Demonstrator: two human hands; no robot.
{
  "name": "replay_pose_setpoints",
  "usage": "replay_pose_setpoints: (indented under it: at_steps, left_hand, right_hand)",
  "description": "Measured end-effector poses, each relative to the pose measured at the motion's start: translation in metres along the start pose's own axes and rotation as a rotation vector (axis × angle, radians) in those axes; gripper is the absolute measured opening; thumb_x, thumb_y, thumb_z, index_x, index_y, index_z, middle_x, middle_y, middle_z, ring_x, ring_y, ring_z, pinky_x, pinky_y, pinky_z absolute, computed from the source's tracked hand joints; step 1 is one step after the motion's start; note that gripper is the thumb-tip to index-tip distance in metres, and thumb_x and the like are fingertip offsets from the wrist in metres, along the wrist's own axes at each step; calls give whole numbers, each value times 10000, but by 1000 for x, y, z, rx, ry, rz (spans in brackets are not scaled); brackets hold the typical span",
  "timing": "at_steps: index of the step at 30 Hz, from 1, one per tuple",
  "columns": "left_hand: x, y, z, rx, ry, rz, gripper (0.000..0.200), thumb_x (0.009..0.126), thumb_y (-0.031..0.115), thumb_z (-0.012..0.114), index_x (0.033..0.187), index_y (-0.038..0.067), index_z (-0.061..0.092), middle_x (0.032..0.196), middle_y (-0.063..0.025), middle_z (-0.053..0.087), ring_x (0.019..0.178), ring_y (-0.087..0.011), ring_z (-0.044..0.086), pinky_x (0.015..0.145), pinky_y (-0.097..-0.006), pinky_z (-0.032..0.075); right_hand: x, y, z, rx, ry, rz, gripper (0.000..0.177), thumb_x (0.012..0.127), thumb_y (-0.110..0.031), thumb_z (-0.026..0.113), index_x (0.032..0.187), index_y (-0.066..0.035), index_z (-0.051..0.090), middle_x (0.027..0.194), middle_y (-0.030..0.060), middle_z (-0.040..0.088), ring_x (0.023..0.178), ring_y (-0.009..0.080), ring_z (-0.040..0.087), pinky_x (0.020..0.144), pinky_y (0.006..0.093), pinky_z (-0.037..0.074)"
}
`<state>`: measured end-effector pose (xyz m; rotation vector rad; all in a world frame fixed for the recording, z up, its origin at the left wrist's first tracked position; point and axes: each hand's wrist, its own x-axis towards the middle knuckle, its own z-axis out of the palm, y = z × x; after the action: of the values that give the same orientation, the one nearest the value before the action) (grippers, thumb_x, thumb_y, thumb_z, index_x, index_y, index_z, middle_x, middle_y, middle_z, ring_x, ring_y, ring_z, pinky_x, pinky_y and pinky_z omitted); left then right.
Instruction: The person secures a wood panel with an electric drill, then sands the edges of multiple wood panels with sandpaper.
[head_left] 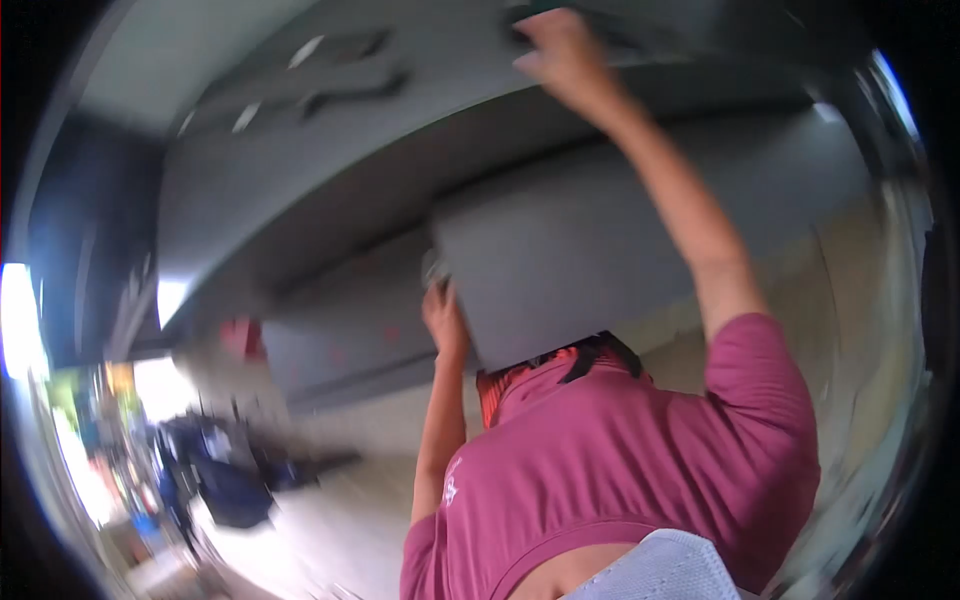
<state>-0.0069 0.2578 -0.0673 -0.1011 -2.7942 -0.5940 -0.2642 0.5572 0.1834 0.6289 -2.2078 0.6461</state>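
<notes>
My left hand (pixel 446 318) is raised at the near edge of a grey panel (pixel 560 250), its fingers closed around something small and greyish (pixel 434 268), too blurred to name. My right arm stretches far forward over the grey surface (pixel 400 120). At its end my right hand (pixel 568 58) is bent, thumb and a finger pointing left, close to a dark, smeared shape (pixel 625 38) at the top of the view. Motion blurs its fingers.
Dark, handle-like shapes (pixel 350 95) lie on the grey surface at upper left. A red item (pixel 241 338) shows beside a second grey panel (pixel 340 345). Dark blue cloth or bags (pixel 215 470) are at lower left, near bright openings. A red-and-black item (pixel 610 355) sits against my shirt.
</notes>
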Motion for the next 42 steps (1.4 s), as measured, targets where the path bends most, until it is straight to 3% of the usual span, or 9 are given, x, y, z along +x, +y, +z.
replay_pose_setpoints:
  at_steps: [5, 8, 10, 15, 17, 20, 23, 31, 42]
  left_hand:
    - [6, -29, -14, 36, -23, 36, 248, 723, 81, 570, 964, 28, 595, 968, -175, 570, 853, -352, 567, 716, -451, 444]
    - [-13, -175, 18, -192, 20, -157, 358, 794, 202, 621, 1099, 19, 581, 1044, -196, 561, 962, -344, 539, 813, -446, 424]
    - [-4, -117, -53, 383, -121, -79, 497, 805, 392, 613, 1178, 70, 545, 1140, -181, 523, 1016, -335, 511, 844, -463, 400]
    - [30, -88, -89, 238, 202, 220, 386, 851, 295, 573, 1165, 74, 538, 1125, -169, 516, 998, -306, 530, 824, -423, 443]
    - [39, -37, -78, -106, 104, 104, 362, 826, 159, 639, 1157, 78, 517, 1116, -179, 502, 1000, -315, 529, 822, -427, 459]
    - [60, 61, -59, -690, -224, -39, 327, 948, 233, 399, 1085, -4, 577, 814, -82, 552, 608, -163, 492, 507, -268, 399]
    - [35, 164, -75, -792, -434, 335, 249, 947, 184, 441, 949, -14, 593, 583, -4, 406, 520, -87, 382, 454, -249, 322]
    - [-108, 315, -114, -1122, -859, 735, 198, 923, 150, 493, 817, 13, 589, 574, 6, 442, 474, -37, 382, 423, -213, 303]
    - [-134, 371, -98, -854, -493, 609, 345, 922, 246, 509, 670, 11, 534, 480, 11, 389, 418, -50, 355, 384, -244, 283]
  right_hand:
    - [-125, -53, -54, 127, -53, 304, 347, 734, -158, 667, 1050, -58, 563, 1101, 131, 490, 1030, 300, 491, 855, 396, 428]
    - [-237, -77, -97, -32, -22, 628, 343, 815, -237, 610, 1110, -78, 541, 1121, 134, 504, 1029, 293, 511, 835, 388, 455]
    - [-314, -116, -141, -19, -75, 890, 342, 840, -238, 581, 1137, -84, 515, 1059, 130, 535, 983, 306, 535, 816, 402, 463]
    - [-511, -272, -211, -298, -819, 1665, 253, 772, -205, 602, 987, -71, 605, 914, 172, 591, 886, 330, 582, 713, 449, 473]
    - [-554, -348, -208, -301, -52, 1680, 204, 800, -244, 570, 869, -62, 631, 850, 173, 623, 801, 331, 602, 690, 441, 471]
    - [-542, -393, -194, -437, 83, 1837, 317, 850, -305, 509, 699, -41, 596, 708, 166, 600, 697, 349, 589, 645, 430, 453]
    - [-476, -414, -250, -468, 339, 1954, 445, 888, -392, 452, 640, -45, 578, 651, 144, 594, 644, 338, 565, 612, 409, 440]
    - [-478, -473, -351, -681, 681, 1700, 402, 877, -358, 493, 659, -27, 561, 602, 170, 520, 561, 297, 526, 535, 378, 401]
    - [-496, -378, -386, -196, 675, 1466, 194, 890, -226, 512, 971, -71, 597, 630, 104, 597, 617, 195, 593, 588, 304, 453]
